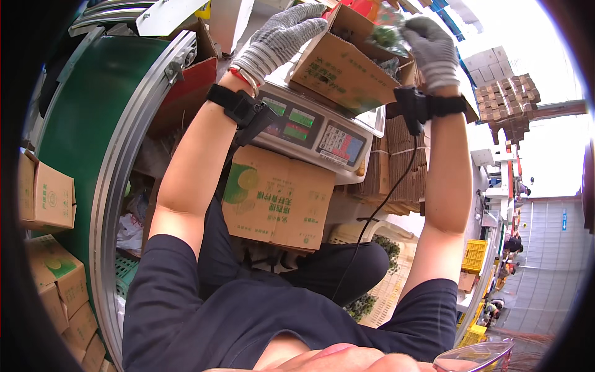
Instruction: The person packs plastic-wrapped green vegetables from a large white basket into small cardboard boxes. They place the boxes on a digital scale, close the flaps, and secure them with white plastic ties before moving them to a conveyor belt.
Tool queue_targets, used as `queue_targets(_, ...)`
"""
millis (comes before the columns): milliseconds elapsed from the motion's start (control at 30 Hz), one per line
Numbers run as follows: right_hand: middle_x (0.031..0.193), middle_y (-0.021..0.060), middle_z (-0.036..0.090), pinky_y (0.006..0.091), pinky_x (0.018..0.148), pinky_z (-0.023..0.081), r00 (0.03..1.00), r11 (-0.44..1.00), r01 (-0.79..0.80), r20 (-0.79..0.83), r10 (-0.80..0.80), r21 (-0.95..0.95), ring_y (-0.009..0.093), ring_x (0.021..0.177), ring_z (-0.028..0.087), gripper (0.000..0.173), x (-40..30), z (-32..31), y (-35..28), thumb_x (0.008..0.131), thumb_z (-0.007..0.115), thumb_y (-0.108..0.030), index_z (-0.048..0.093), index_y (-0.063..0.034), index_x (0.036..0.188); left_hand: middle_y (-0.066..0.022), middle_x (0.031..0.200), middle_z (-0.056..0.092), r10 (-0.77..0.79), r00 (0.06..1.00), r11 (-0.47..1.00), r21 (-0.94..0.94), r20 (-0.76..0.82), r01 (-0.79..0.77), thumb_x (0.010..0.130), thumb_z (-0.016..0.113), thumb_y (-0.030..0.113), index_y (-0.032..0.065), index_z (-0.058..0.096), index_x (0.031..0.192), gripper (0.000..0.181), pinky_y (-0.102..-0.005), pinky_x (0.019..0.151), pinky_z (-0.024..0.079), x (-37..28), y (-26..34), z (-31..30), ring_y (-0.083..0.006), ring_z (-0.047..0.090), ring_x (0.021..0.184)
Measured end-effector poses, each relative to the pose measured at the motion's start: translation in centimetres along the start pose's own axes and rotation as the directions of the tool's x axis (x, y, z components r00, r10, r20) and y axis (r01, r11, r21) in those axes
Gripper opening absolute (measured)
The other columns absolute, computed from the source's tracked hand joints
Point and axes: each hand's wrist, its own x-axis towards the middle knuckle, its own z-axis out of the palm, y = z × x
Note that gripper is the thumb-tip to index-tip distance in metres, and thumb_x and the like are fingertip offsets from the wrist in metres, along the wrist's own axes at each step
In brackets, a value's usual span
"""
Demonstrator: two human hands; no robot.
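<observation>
An open cardboard box (344,74) stands tilted on the pan of a digital weighing scale (309,128), whose displays are lit. My left hand (288,39), in a striped grey knit glove, is at the box's left edge with its fingers apart; whether it touches the box is unclear. My right hand (430,46), in a grey glove, is closed on a clear plastic bag (389,35) with green contents, over the box's right side. More bagged items are partly visible inside the box. A flattened printed carton (279,197) lies below the scale, in front of me.
A green conveyor belt (102,88) with a metal rail runs along my left, with closed cartons (51,195) beside and on it. Bundled flat cardboard (404,158) stands right of the scale. A cream plastic crate (395,283) holds dark green produce. A cable hangs from my right wrist.
</observation>
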Motion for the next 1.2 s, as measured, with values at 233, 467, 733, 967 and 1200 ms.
queue_targets(233,0.086,0.0035,0.059,0.0224,0.067,0.047,0.904,0.907,-0.280,-0.232,0.360,0.316,0.010,0.072,0.054,0.015,-18.0,-16.4,0.6,0.083,0.054,0.000,0.059,-0.0011,0.097,-0.0109,0.112,0.060,-0.506,0.857,0.676,-0.661,-0.095,0.325,0.090,0.056,0.010,-0.0042,0.054,0.118,0.031,-0.0233,0.087,0.047,1.3,2.8,-1.2,-0.0152,0.058,0.101)
queue_targets(467,0.076,0.0007,0.056,0.0209,0.058,0.042,0.514,0.514,-0.858,-0.081,0.854,-0.021,0.007,0.065,0.049,0.023,-37.8,-22.9,4.1,0.079,0.058,-0.001,0.062,-0.0001,0.101,-0.0093,0.110,0.061,-0.451,0.891,0.709,-0.625,-0.045,0.328,0.089,0.055,0.006,-0.0040,0.056,0.117,0.030,-0.0217,0.085,0.046,1.2,2.6,-0.1,-0.0130,0.057,0.100)
queue_targets(733,0.120,0.0172,0.056,0.0339,0.092,0.043,0.943,0.960,-0.281,0.187,0.276,0.000,0.024,0.108,0.055,0.051,-20.7,-10.8,1.3,0.082,0.065,-0.022,0.051,0.0005,0.124,-0.0110,0.121,0.056,-0.343,0.938,0.910,-0.264,-0.043,0.320,0.090,0.055,0.015,0.0017,0.052,0.123,0.036,-0.0284,0.095,0.042,0.1,3.0,1.1,-0.0180,0.052,0.111)
queue_targets(967,0.127,0.0128,0.052,0.0350,0.104,0.033,0.995,0.888,0.096,-0.058,-0.078,0.449,0.023,0.121,0.045,0.063,-11.9,3.6,8.0,0.070,0.073,-0.012,0.049,-0.0047,0.128,-0.0055,0.129,0.053,-0.364,0.920,0.816,-0.427,0.146,0.390,0.090,0.056,0.029,0.0070,0.054,0.125,0.041,-0.0263,0.102,0.035,1.1,3.2,2.0,-0.0140,0.046,0.120)
queue_targets(1200,0.119,0.0064,0.057,0.0329,0.094,0.043,0.931,0.948,-0.096,0.365,-0.022,0.302,0.022,0.110,0.054,0.042,-7.3,1.8,9.0,0.068,0.077,-0.017,0.066,-0.0107,0.108,-0.0053,0.086,0.064,-0.618,0.785,0.768,-0.181,0.042,0.614,0.080,0.064,0.050,0.0048,0.066,0.092,0.047,-0.0295,0.071,0.045,2.5,7.3,4.5,-0.0131,0.056,0.077)
